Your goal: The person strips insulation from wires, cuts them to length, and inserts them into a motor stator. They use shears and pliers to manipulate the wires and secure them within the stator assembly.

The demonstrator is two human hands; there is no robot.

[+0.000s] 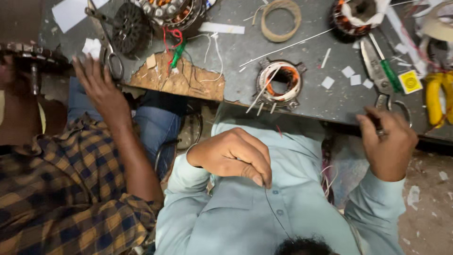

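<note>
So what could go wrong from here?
The stator sits at the edge of the table with strips overhanging; a sleeve could knock it off. The right hand grips the scissors among loose paper squares; dragging may scatter them. The thin wire pinched by the left hand could snag.

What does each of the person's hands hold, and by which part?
Right hand grips the scissors by their handle loops. Left hand pinches a thin thread at its upper end.

Motor-repair workshop: wound stators point(279, 81), scissors point(383, 75), yellow pliers point(436, 97), tape roll point(281, 20) strewn over scuffed grey workbench point(302, 101).
</note>
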